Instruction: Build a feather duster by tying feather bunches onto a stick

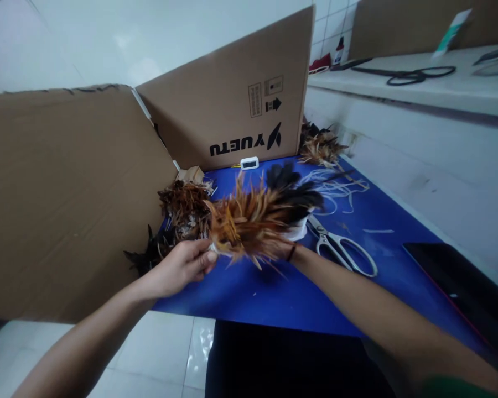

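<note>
A feather bundle (249,221), brown-orange with long black feathers at its right end, is held above the blue tabletop. My left hand (191,262) pinches its whitish left end between thumb and fingers. Under the bundle's right part is my right hand (283,250), with a dark band at the wrist; feathers cover its fingers, so its grip is hidden. Something white (299,229), its kind unclear, shows behind the black feathers. Silver scissors (344,249) lie just right of the bundle. More feather bundles (186,204) are heaped to the left, against the cardboard.
Cardboard panels (232,105) stand along the left and back. A small white digital display (249,163), pale strings (336,188) and another feather bundle (321,146) lie farther back. A black flat object (460,282) is at right. Black scissors (419,74) rest on the ledge (398,94).
</note>
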`<state>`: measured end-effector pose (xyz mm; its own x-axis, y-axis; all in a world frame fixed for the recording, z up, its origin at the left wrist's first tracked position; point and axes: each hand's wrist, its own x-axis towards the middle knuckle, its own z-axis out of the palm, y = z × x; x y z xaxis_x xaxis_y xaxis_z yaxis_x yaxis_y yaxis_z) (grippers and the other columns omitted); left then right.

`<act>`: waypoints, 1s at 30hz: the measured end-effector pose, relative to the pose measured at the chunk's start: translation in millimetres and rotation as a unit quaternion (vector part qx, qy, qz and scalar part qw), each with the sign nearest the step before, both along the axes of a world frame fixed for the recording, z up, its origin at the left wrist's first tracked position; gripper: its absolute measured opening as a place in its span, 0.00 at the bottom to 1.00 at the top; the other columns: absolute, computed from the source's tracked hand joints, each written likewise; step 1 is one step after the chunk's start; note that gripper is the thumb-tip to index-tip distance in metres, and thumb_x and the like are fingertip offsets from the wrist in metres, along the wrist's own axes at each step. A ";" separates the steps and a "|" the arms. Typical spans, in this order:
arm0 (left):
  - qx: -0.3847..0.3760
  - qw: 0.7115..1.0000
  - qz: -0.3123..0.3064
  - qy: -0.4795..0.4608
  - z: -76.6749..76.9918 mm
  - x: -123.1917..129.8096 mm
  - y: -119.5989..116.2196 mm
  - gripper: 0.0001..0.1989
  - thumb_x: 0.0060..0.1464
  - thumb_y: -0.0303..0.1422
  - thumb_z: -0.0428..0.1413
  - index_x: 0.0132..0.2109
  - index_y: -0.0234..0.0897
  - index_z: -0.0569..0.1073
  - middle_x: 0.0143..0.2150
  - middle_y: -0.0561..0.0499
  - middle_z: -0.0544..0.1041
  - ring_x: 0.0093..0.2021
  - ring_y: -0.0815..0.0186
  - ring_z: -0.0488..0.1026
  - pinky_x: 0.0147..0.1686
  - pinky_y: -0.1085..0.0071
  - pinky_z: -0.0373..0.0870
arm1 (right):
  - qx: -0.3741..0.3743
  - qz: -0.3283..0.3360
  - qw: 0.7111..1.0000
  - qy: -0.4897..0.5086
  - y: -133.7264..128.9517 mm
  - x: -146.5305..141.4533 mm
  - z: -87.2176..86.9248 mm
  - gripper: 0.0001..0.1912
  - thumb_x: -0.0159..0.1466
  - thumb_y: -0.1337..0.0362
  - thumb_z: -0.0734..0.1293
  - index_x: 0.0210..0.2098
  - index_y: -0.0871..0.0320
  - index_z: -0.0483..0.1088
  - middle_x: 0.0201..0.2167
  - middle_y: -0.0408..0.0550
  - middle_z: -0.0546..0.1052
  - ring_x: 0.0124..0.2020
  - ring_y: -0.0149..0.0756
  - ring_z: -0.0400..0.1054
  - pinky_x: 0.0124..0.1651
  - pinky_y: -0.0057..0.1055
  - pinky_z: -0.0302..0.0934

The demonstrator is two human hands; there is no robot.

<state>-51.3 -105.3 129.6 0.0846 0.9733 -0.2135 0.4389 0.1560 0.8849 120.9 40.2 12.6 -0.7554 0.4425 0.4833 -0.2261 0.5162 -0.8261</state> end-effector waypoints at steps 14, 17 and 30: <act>0.135 0.973 0.187 0.010 -84.8 -16.4 43.8 0.16 0.50 0.44 0.54 0.26 0.35 0.65 0.18 0.57 0.62 0.16 0.76 0.56 0.15 0.79 0.52 | -0.074 -0.088 0.988 -0.099 -60.6 26.3 13.8 0.11 0.60 0.64 0.62 0.33 0.60 0.76 0.22 0.42 0.74 0.22 0.26 0.62 0.28 0.24 0.55; 0.150 0.966 0.210 0.014 -94.4 -12.2 47.1 0.16 0.50 0.44 0.53 0.26 0.35 0.66 0.18 0.57 0.62 0.16 0.76 0.56 0.16 0.79 0.52 | -0.066 -0.086 0.990 -0.086 -61.8 29.9 14.9 0.11 0.60 0.64 0.62 0.32 0.60 0.76 0.19 0.41 0.71 0.20 0.25 0.59 0.26 0.23 0.54; 0.116 0.971 0.195 -0.079 -102.1 0.6 44.4 0.16 0.51 0.44 0.53 0.26 0.35 0.63 0.18 0.59 0.56 0.15 0.78 0.52 0.14 0.80 0.46 | 0.006 0.005 0.982 -0.187 -39.7 27.5 4.6 0.10 0.53 0.73 0.63 0.29 0.59 0.76 0.27 0.43 0.76 0.28 0.29 0.67 0.37 0.27 0.60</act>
